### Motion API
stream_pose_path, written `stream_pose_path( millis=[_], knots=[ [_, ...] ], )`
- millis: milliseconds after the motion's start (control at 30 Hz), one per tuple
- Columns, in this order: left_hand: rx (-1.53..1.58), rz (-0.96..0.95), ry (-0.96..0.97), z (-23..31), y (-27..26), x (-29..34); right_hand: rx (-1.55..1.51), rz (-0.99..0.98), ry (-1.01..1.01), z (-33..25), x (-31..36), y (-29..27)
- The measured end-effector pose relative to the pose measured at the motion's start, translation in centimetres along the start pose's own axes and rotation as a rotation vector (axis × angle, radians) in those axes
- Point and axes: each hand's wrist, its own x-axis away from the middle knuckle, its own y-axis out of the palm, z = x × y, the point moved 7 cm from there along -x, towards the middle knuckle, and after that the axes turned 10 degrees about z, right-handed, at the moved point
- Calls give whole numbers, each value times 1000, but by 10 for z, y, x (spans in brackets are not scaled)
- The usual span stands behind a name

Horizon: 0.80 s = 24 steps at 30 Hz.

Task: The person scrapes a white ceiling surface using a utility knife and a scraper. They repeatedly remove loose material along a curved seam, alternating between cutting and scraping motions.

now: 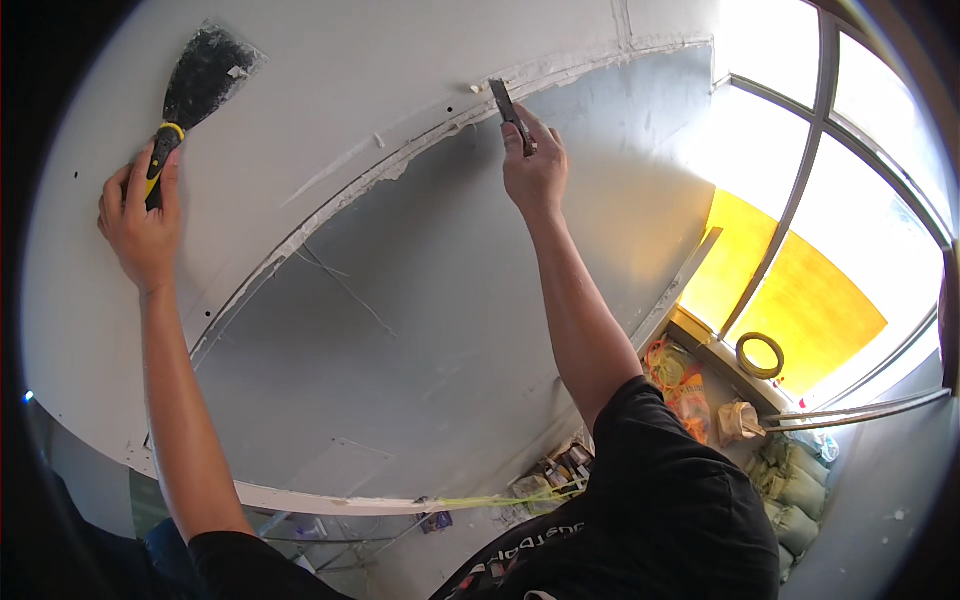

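Note:
My left hand (142,225) is closed round the yellow-and-black handle of a putty knife (208,75), its wide dark blade smeared with white and pointing up in front of the pale wall board. Closed on a narrow dark grey utility knife (503,104), my right hand (537,172) is up at the rough white seam (400,158). That seam curves between the white board and a grey panel (430,270). The knife's upper end lies over the seam's edge, beside a small pale lump (475,88); whether it touches the surface I cannot tell.
A framed window (825,130) with a yellow panel (800,285) stands at the right. Near its sill is a brown ring (760,356). Below lie orange bags (688,400), a tan bag (738,423) and stacked greenish sacks (795,490). A box of items (565,470) sits low.

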Motion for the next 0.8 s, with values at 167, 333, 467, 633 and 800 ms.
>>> stream_pose_path(
  millis=[167,333,467,633,800],
  knots=[
    [3,8,64,2,-1,-2,-2,45,-170,-4,3,8],
    [-43,-7,42,5,-1,-1,-6,68,-72,-3,16,18],
    [-13,-10,59,-1,1,-1,-45,81,6,-13,30,26],
    [-2,-26,61,-2,5,-1,-40,125,29,-24,46,30],
    [-4,-17,65,-2,4,1,-72,110,110,-40,67,36]
  ],
)
